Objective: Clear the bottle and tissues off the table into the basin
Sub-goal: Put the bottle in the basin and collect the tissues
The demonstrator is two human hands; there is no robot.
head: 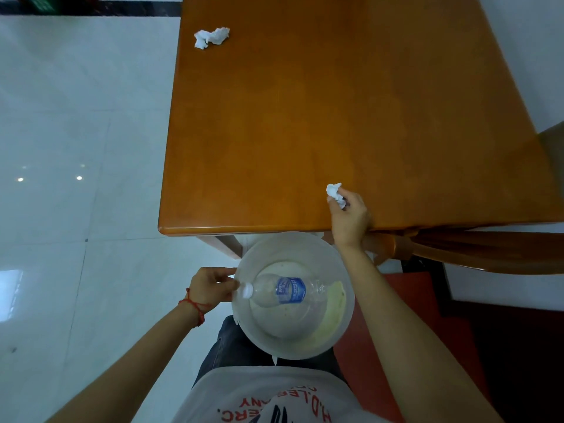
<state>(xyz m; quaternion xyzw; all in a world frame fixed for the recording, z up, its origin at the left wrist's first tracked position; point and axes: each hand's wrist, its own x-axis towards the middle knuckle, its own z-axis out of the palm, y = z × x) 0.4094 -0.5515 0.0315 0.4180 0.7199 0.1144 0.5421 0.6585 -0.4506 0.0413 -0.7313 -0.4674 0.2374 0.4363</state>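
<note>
- Picking up a crumpled tissue [335, 193] near the tabletop [305, 117] edge: right hand [349, 218] pinches it.
- Left hand [210, 290] holds the basin [345, 270] rim; the bottle [283, 291] lies inside.
- Next, drop it in; another tissue [211, 37] waits far away.

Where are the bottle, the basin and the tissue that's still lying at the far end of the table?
bottle [290, 290], head view, on its blue label, lying in the basin.
basin [305, 239], head view, on its far rim.
far tissue [211, 37], head view, on the middle of the crumpled wad.
</note>
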